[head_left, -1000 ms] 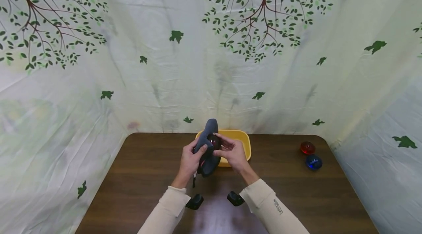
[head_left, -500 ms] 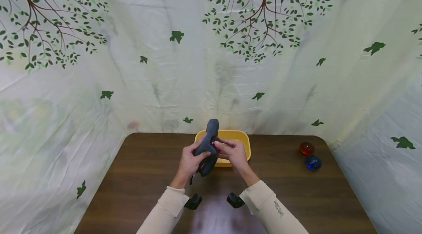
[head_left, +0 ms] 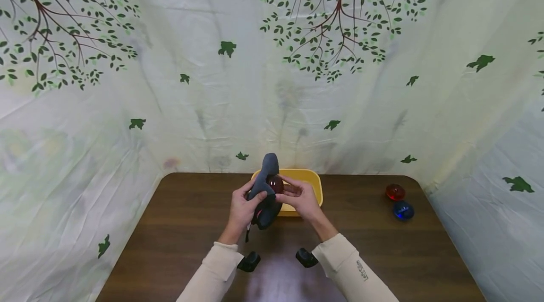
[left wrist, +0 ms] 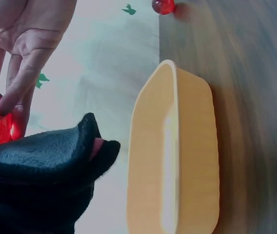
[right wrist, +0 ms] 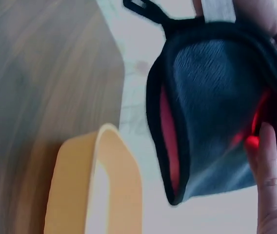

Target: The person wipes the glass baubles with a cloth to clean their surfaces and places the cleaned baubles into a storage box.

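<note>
My left hand (head_left: 241,210) grips a folded blue-grey cloth (head_left: 269,165) over the table, thumb on the near face. In the right wrist view the cloth has black edging, a hanging loop (right wrist: 146,9), a white label and a pink inner side. A clear, dark red ball (head_left: 276,184) sits against the cloth's right side, partly wrapped by it. My right hand (head_left: 303,201) pinches this ball, thumb below and fingers above. In the left wrist view the ball shows bright red beside the right fingers (left wrist: 16,95). Part of the ball is hidden by the cloth.
A yellow tub (head_left: 316,188) stands at the table's back edge, just behind the hands. Toward the right lie a red glass piece (head_left: 395,192) and a blue glass piece (head_left: 403,210). A leaf-printed curtain (head_left: 280,80) hangs behind the brown table (head_left: 187,226).
The right fingers closed over the ball half a second ago, then spread back, leaving more of it showing now. The left hand keeps hold of the cloth, which has tilted slightly.
</note>
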The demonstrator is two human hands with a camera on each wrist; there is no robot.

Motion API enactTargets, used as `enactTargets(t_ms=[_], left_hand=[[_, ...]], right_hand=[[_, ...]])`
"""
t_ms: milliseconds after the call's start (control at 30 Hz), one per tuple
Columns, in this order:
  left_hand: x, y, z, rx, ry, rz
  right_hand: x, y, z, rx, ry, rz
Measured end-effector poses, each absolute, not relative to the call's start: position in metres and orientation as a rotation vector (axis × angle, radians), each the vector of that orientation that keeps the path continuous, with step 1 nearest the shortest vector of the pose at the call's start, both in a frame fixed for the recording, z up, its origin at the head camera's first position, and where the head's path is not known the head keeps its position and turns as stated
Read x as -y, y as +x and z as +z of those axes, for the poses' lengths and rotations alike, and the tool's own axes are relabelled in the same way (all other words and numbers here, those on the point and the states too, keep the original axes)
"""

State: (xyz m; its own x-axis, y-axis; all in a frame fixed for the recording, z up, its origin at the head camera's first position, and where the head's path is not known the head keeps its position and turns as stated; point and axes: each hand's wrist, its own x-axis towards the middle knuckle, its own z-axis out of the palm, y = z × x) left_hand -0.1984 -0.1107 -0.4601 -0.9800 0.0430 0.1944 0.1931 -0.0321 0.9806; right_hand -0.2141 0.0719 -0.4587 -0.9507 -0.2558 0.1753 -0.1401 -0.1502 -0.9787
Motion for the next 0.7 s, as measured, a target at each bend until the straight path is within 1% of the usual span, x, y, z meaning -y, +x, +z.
enactTargets(t_ms=[67,167,467,700], left_hand=[[0.1108,-0.1979,-0.4589,2.099,-0.249,-2.183],[0.1103,-0.1979,-0.4585,2.069,-0.252,-2.192],[0.1073,-0.1991,-0.4596,1.990,-0.296,-2.221],[0.1064,-0.1973,-0.4592,2.036,-0.341,-2.212]], right_hand=[[-0.0744,-0.2153,-0.4603,-2.053,-0.587,-2.229],[-0.0761,-0.2163,-0.4616,-2.109,-0.669,-2.211],[-0.0765,-0.2159,-0.4633,-2.093,-0.742,-2.333],[-0.0760,-0.2139,-0.4672,-2.076,-0.659,-2.398]])
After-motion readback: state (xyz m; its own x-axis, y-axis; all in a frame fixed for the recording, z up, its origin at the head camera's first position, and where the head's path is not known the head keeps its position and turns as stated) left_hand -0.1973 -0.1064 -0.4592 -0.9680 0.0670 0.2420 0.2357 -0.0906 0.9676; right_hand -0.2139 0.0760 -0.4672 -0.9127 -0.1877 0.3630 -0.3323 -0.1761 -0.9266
